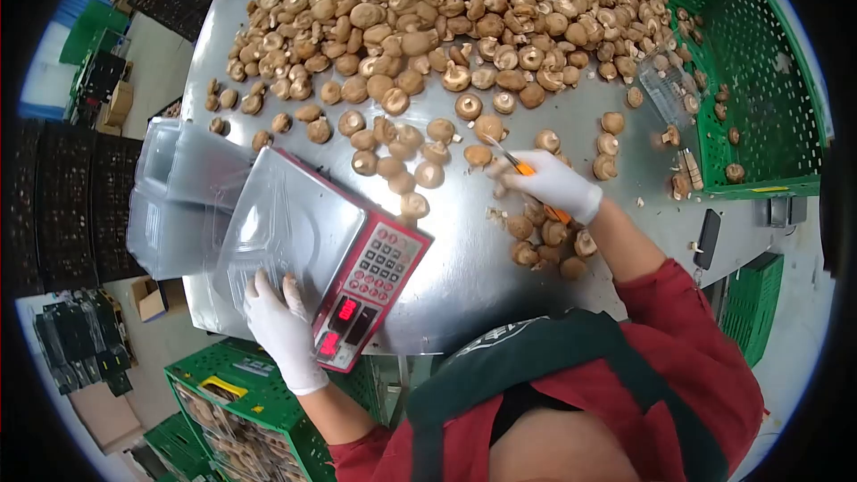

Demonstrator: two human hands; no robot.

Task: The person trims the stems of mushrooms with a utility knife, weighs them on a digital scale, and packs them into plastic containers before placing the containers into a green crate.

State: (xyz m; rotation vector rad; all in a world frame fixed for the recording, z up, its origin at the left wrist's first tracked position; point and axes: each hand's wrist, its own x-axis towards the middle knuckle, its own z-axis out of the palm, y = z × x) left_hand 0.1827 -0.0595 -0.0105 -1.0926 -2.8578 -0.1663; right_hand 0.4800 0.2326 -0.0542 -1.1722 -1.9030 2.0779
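Note:
My right hand (551, 186), in a white glove, is closed round the orange handle of a small knife (523, 169). Its metal blade points away from me at a shiitake mushroom (488, 128) on the metal table (464, 268). Under and beside this hand lies a small group of mushrooms (553, 232). My left hand (284, 321), also gloved, grips the near edge of a clear plastic tray (277, 223), thumb and finger at its rim. The tray lies on a red digital scale (379, 259) with lit red digits.
A large heap of mushrooms (428, 9) covers the far side. Stacked clear trays (178, 187) stand left of the scale. At right, a green crate (759, 62) holds a few mushrooms, with a clear tray (665, 89) against it. A black object (707, 239) lies at the right edge.

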